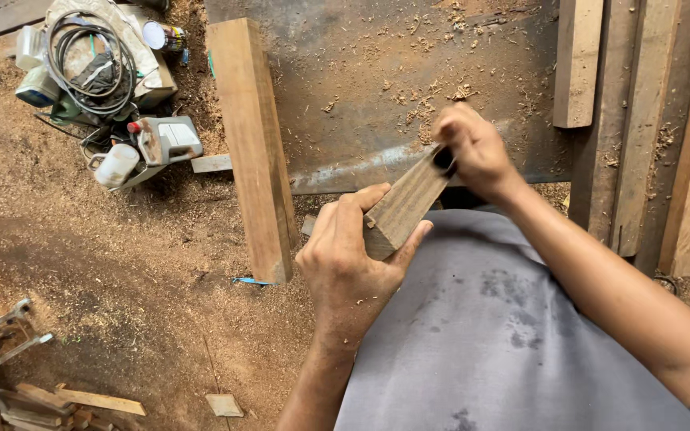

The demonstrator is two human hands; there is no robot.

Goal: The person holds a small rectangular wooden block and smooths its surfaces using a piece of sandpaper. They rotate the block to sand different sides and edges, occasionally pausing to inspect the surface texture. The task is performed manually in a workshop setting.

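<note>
Hands grip a short wood block (405,206) held over the grey shirt (489,335). Left hand (351,259) wraps the block's near end, thumb and fingers closed around it; the block runs from there toward two o'clock. Right hand (473,148) is closed on a small dark tool (443,159) pressed to the block's far end. At ten o'clock a long plank (253,144) leans; farther off, coiled cable (89,56) and cans lie in sawdust

The left hand (350,259) grips the near end of a short wooden block (403,209), thumb along its top. The right hand (473,148) closes on its far end. A long plank (254,144) lies left, on the sawdust-covered bench (377,88).
</note>
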